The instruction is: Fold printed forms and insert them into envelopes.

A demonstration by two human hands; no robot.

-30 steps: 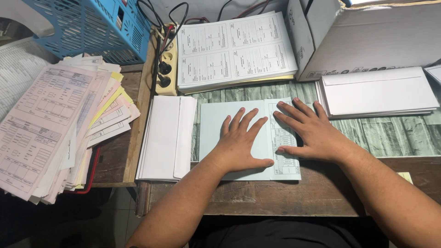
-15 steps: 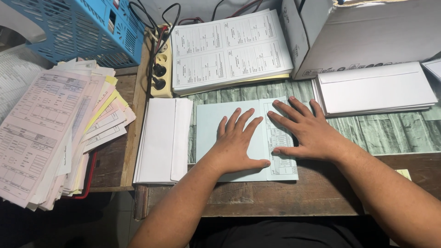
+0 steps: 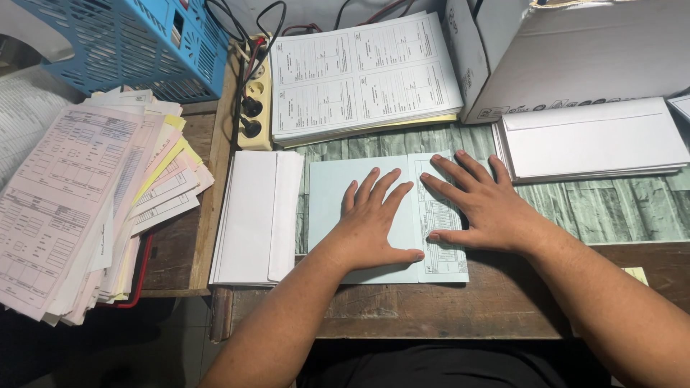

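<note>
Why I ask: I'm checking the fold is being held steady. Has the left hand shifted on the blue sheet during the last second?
No. The left hand lies flat on the blue sheet, its thumb tip at the same fold edge as before; only the camera drifted.

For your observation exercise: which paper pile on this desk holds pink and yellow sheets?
The fanned-out form pile at far left; the other stacks are white.

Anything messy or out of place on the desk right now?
Yes: the forms pile at the left is fanned out, askew, and overhangs the desk edge. The blue sheet under both hands lies square.
</note>
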